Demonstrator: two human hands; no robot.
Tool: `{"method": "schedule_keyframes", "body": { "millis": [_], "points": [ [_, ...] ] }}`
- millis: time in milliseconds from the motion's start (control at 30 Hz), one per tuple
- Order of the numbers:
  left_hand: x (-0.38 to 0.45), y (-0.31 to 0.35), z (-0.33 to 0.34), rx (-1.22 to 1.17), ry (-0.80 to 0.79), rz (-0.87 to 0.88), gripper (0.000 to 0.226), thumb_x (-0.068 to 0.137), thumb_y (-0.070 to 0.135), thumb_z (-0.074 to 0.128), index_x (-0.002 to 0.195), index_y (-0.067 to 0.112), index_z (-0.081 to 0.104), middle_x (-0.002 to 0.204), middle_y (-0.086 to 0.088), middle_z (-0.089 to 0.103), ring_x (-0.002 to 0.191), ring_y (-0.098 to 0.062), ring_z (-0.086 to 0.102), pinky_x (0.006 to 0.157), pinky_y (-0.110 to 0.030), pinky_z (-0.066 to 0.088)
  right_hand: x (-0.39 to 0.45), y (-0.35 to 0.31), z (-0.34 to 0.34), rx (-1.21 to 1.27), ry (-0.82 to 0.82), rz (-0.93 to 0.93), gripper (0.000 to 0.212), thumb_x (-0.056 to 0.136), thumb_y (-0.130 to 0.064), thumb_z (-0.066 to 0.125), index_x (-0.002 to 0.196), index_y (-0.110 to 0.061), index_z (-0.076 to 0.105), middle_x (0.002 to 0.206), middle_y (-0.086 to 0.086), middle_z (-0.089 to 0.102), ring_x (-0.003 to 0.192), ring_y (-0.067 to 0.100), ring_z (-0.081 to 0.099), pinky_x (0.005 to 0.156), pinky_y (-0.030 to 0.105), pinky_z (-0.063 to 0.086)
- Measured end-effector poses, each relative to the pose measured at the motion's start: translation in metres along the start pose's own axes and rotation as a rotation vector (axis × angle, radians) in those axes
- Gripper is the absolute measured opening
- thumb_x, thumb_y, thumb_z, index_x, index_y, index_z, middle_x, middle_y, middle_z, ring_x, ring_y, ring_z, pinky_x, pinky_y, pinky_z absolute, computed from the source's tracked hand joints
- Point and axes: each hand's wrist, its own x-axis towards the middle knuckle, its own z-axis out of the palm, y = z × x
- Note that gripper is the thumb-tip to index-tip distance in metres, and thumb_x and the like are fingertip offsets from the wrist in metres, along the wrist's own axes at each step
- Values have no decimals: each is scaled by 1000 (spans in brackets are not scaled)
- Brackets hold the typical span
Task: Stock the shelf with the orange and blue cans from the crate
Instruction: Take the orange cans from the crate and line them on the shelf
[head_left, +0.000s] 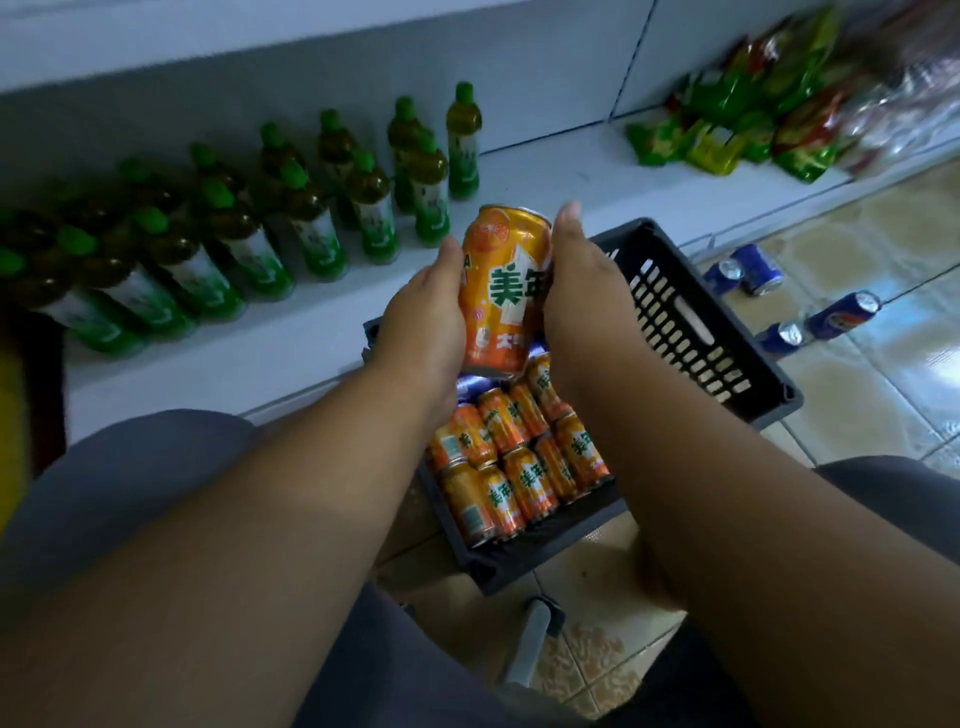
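orange can (503, 291) sits between my left hand (423, 317) and right hand (582, 296), both cupped round its sides, held up over the crate (691, 322). looks like early days: approx ten orange cans (519, 457) left in there, blue cans (756, 270) on the floor, and no cans on the shelf (545, 182) yet, just green bottles (249, 228) & snack bags (737, 124).

A shop: white shelf (311, 322) lined with bottled drinks (311, 228) and snack packets (737, 124).

Glossy beige floor tiles (878, 400) are seen below a white back panel (519, 67); green-capped bottles (311, 223) and snack packets (737, 119) are lined alongside.
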Motion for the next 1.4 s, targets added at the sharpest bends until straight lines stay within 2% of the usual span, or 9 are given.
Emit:
{"method": "schedule_keyframes", "body": {
  "millis": [133, 200, 433, 533, 633, 900, 1033, 1200, 1400],
  "points": [
    [-21, -2, -9, -48, -8, -71, 46, 97, 60, 46, 117, 23, 65, 97, -5, 78, 86, -26, 76, 85, -51, 59, -27, 3, 11, 244, -149, 172, 51, 89, -67, 51, 79, -24, 76, 88, 7, 78, 84, 26, 76, 83, 54, 59],
    [-28, -1, -12, -45, 23, -68, 46, 98, 60, 44, 121, 24, 63, 103, -6, 76, 90, -27, 75, 88, -53, 58, -34, 1, 17, 258, -132, 144, 50, 87, -67, 53, 87, -22, 75, 89, 8, 78, 84, 27, 76, 84, 56, 58],
    [-52, 19, -22, -34, 165, 159, 36, 95, 58, 46, 106, 29, 65, 97, -1, 76, 87, -22, 75, 75, -46, 61, -54, -18, 34, 349, -219, -8, 58, 84, -63, 60, 119, -16, 60, 102, 8, 76, 94, 26, 75, 80, 50, 60],
    [-53, 52, -34, -181, 152, 193, 37, 98, 51, 50, 109, 22, 69, 94, -5, 77, 83, -23, 76, 67, -40, 61, -60, -42, 55, 357, -278, -116, 49, 88, -63, 51, 115, -24, 64, 107, 8, 75, 100, 25, 73, 86, 49, 59],
    [-50, 94, -44, -257, 171, 269, 41, 101, 46, 48, 115, 14, 68, 98, -10, 77, 83, -25, 76, 65, -36, 59, -65, -72, 84, 278, -292, -284, 39, 93, -55, 42, 110, -28, 64, 98, -2, 76, 93, 15, 74, 76, 34, 60],
    [-40, 177, -71, -291, 312, 552, 33, 101, 45, 44, 95, 24, 68, 84, -1, 77, 76, -18, 76, 61, -33, 59, -59, -144, 148, 192, -399, -581, 46, 98, -55, 37, 125, -24, 56, 105, -2, 72, 94, 9, 72, 75, 26, 60],
    [-22, 218, -92, -288, 376, 651, 32, 96, 45, 46, 88, 27, 71, 86, -1, 77, 80, -21, 76, 72, -44, 61, -41, -178, 178, 33, -496, -760, 29, 90, -59, 50, 108, -40, 61, 106, -4, 70, 96, 9, 71, 82, 37, 61],
    [26, 263, -120, -274, 356, 714, 27, 94, 36, 47, 89, 31, 74, 90, -2, 77, 86, -24, 76, 76, -48, 61, 1, -204, 215, -120, -522, -826, 33, 82, -51, 70, 110, -39, 58, 100, -16, 71, 91, -4, 68, 71, 14, 56],
    [99, 293, -147, -186, 364, 714, 35, 95, 33, 43, 80, 35, 74, 85, -1, 78, 83, -23, 76, 77, -50, 61, 64, -212, 267, -307, -481, -801, 45, 81, -41, 79, 119, -30, 56, 98, -18, 68, 87, -7, 65, 71, 11, 53]
  ]
}}
